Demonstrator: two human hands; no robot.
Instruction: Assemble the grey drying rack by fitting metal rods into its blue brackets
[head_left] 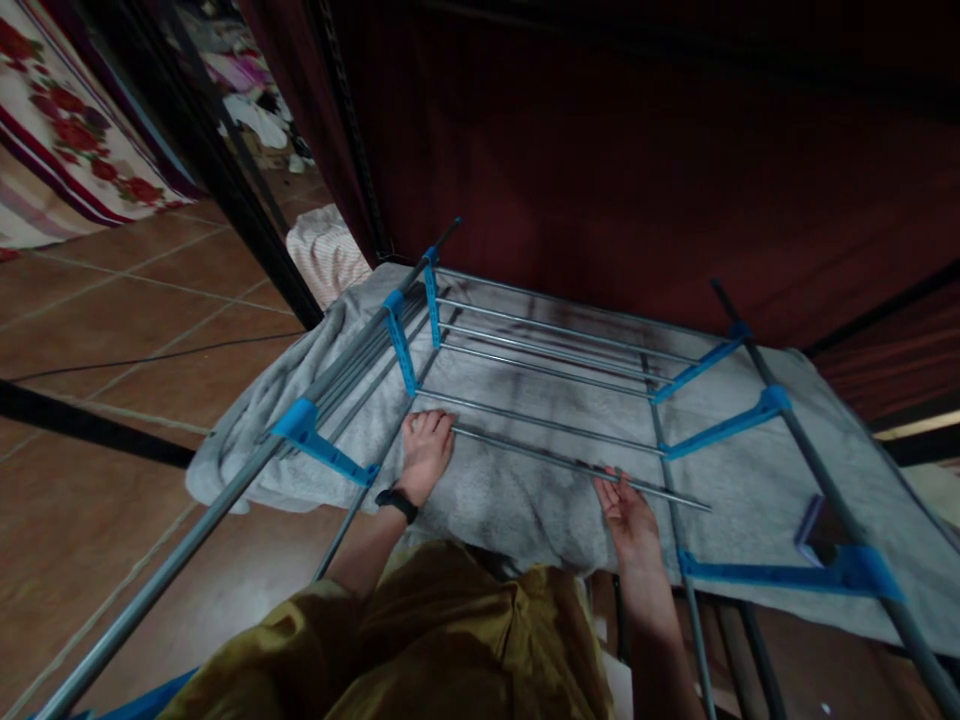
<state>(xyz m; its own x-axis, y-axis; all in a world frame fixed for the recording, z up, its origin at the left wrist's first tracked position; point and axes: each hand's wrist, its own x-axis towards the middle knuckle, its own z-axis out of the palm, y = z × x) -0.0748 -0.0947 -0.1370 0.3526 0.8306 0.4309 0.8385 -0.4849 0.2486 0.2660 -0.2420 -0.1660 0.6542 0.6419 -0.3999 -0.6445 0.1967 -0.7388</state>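
A grey towel (525, 490) lies spread under the grey metal rods of a drying rack (540, 380) with blue plastic joints (330, 455). My left hand (426, 450) rests flat on the towel near the rack's left side, fingers together and stretched out, a black band on the wrist. My right hand (628, 515) lies on the towel by a thin loose-looking rod (577, 465), with its fingers touching or curled at the rod; whether they grip it is unclear.
A dark red fabric wall (637, 150) rises behind the rack. Brown tiled floor (112, 330) stretches left, with a black cable across it, a striped cloth bundle (326, 255) and a floral sheet (67, 130) at far left. My mustard garment (442, 640) fills the foreground.
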